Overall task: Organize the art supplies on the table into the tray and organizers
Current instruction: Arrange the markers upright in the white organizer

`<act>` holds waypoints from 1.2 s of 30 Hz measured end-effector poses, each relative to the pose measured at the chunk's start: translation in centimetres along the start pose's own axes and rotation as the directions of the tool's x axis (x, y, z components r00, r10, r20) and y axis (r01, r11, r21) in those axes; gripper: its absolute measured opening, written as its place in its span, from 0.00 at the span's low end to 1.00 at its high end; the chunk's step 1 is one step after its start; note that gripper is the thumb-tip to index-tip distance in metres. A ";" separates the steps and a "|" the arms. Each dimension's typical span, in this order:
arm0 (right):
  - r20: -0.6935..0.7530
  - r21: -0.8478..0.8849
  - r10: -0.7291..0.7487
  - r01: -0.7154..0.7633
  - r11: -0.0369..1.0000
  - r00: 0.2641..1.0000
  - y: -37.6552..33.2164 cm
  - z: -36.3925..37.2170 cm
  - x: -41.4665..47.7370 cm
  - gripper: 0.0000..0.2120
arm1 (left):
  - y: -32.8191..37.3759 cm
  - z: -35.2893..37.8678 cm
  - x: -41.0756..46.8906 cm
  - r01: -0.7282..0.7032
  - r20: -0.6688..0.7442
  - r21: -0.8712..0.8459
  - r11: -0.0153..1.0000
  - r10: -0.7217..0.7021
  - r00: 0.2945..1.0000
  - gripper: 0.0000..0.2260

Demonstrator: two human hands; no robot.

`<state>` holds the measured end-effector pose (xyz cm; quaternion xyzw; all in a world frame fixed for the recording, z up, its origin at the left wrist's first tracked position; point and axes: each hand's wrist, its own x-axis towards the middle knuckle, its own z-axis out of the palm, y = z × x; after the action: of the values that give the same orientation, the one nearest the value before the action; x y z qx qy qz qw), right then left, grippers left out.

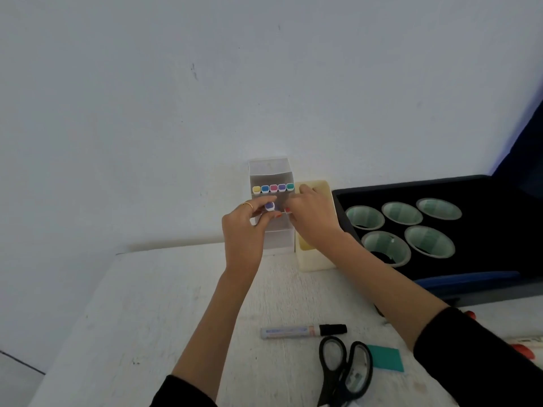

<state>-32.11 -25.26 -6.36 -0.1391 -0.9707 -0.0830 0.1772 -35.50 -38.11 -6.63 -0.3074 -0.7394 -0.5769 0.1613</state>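
Since the left hand (246,229) just pinches the purple marker (269,206) near its cap, it could slip beside the organizer (279,240); right hand (312,214), can't tell its hold.

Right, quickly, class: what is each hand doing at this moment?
Left hand: pinching a purple-capped marker at the clear organizer.
Right hand: at the organizer; grip cannot be told.

One head-worn wide-angle view looks forward and down, close over the bench (176,304), facing the far wall (205,98).
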 end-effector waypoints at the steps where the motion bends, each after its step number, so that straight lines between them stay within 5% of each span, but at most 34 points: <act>1: 0.012 -0.053 -0.012 0.013 0.999 1.000 -0.2 -0.1 0.2 0.09 | -0.1 0.1 0.0 0.000 0.006 0.009 1.000 0.000 1.000 0.11; 7: 0.065 -0.117 -0.044 0.052 0.992 0.997 -0.5 -0.4 0.4 0.08 | -1.0 1.0 0.1 0.036 0.065 0.009 0.999 -0.036 0.997 0.10; 21: 0.096 0.108 -0.046 0.035 0.993 0.994 -0.1 0.5 -0.3 0.14 | -2.8 3.8 1.8 0.104 0.143 0.009 0.995 -0.104 0.984 0.07; 26: 0.001 0.233 -0.076 0.074 0.970 0.997 0.2 1.9 -1.1 0.24 | -3.0 4.1 1.9 0.084 0.166 0.046 0.995 -0.090 0.982 0.05; 28: -0.154 0.288 -0.072 0.115 0.951 0.985 0.3 2.6 -1.6 0.27 | -3.2 4.4 1.9 0.049 0.204 0.102 0.994 -0.070 0.976 0.05; 31: -0.329 0.330 -0.040 0.155 0.931 0.943 0.6 3.9 -2.1 0.25 | -3.7 4.5 2.2 -0.011 0.229 0.152 0.988 -0.025 0.973 0.06; 36: -0.327 0.424 -0.014 0.160 0.891 0.945 0.7 3.8 -2.4 0.21 | -3.8 4.3 2.5 -0.062 0.319 0.226 0.972 -0.014 0.948 0.09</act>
<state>-30.97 -24.42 -10.72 -0.0358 -0.9281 0.1121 0.3532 -39.35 -33.90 -9.26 -0.3843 -0.8144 -0.4270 0.0820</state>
